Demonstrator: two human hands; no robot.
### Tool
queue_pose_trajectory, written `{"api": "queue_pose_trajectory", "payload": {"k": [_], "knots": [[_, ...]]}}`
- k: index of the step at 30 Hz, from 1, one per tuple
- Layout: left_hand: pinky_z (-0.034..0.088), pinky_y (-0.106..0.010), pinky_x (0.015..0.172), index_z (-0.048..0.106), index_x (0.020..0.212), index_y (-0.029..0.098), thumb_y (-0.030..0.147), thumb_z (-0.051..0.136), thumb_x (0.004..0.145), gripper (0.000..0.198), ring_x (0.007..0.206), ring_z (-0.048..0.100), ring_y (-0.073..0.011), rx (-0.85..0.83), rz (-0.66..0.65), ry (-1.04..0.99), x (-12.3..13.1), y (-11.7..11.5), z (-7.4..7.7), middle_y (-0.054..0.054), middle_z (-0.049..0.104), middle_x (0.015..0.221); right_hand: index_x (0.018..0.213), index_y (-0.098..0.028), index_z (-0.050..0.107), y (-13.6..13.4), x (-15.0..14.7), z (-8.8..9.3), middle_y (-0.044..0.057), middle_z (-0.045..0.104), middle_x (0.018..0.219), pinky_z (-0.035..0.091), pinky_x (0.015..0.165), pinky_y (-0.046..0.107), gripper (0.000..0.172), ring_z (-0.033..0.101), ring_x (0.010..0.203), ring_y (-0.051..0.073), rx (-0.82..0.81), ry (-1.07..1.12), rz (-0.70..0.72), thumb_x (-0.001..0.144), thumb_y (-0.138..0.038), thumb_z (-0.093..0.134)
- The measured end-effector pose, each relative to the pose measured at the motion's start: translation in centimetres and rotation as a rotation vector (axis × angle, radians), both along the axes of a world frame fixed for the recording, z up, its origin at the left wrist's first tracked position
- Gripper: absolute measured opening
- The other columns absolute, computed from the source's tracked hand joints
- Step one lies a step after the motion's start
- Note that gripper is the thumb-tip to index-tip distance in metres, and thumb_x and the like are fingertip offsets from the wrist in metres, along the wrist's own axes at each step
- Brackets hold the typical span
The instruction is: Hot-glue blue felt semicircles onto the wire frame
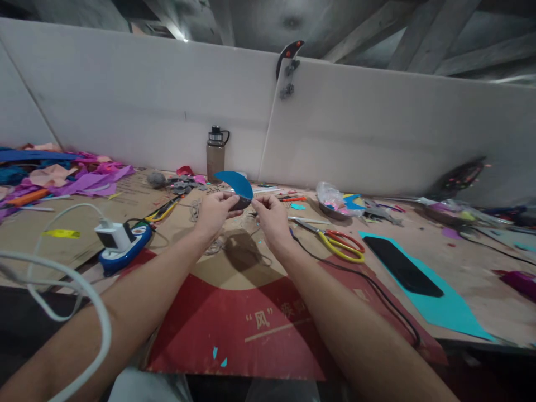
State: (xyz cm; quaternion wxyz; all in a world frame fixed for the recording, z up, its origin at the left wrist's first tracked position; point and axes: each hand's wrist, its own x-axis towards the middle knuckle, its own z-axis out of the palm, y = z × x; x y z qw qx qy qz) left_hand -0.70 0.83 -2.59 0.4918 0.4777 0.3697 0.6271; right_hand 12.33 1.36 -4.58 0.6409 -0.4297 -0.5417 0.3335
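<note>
A curved blue piece [237, 183] with a dark lower part is held up over the worktable. My left hand [214, 211] pinches its dark lower part between thumb and fingers. At its right end, the thumb and fingers of my right hand [271, 216] are pressed together; whether they grip the piece's edge or something small is too fine to tell. Below both hands lies a red and tan cardboard sheet [234, 329], with their shadow on it. Scissors with red and yellow handles [341, 245] rest just right of my right hand.
A bottle [215, 156] stands by the white partition [167, 95]. Left are a blue power strip [125, 250] with a white plug, a white cable and colored scraps [90, 178]. Right, a black phone [402, 265] lies on turquoise sheet [456, 312], near a bowl [335, 211] with plastic wrapping.
</note>
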Motion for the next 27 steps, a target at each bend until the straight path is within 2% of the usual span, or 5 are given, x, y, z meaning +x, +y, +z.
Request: {"api": "queue_pose_trajectory", "payload": {"k": [8, 17, 23, 27], "knots": [[0.057, -0.029, 0.064, 0.061, 0.074, 0.011, 0.02, 0.066, 0.069, 0.012, 0.069, 0.062, -0.0131, -0.038, -0.017, -0.007, 0.2, -0.32, 0.31, -0.005, 0.064, 0.076, 0.07, -0.018, 0.055, 0.1, 0.25, 0.12, -0.004, 0.05, 0.064, 0.035, 0.056, 0.023, 0.018, 0.041, 0.057, 0.008, -0.015, 0.054, 0.028, 0.068, -0.035, 0.059], [0.056, -0.027, 0.061, 0.059, 0.075, 0.012, 0.018, 0.065, 0.067, 0.012, 0.065, 0.062, -0.0124, -0.087, -0.041, -0.044, 0.25, -0.73, 0.66, -0.004, 0.064, 0.074, 0.075, -0.016, 0.064, -0.09, 0.2, 0.41, -0.002, 0.055, 0.065, 0.034, 0.056, 0.024, 0.019, 0.041, 0.055, 0.008, -0.059, 0.085, 0.078, 0.068, -0.033, 0.058], [0.056, -0.029, 0.063, 0.057, 0.072, 0.012, 0.016, 0.063, 0.067, 0.009, 0.064, 0.063, -0.013, -0.119, -0.081, -0.074, 0.25, -0.99, 0.87, -0.004, 0.065, 0.07, 0.068, -0.017, 0.06, -0.48, 0.36, 0.74, -0.003, 0.052, 0.063, 0.032, 0.055, 0.024, 0.017, 0.038, 0.053, 0.007, -0.062, 0.08, 0.081, 0.068, -0.034, 0.057], [0.056, -0.031, 0.066, 0.057, 0.072, 0.012, 0.014, 0.062, 0.066, 0.008, 0.064, 0.065, -0.0139, -0.135, -0.121, -0.111, 0.16, -0.79, 0.81, -0.004, 0.066, 0.071, 0.066, -0.017, 0.056, -0.81, 0.46, 1.01, -0.004, 0.048, 0.063, 0.026, 0.049, 0.022, 0.017, 0.034, 0.052, 0.006, -0.11, 0.147, 0.153, 0.067, -0.034, 0.059]]}}
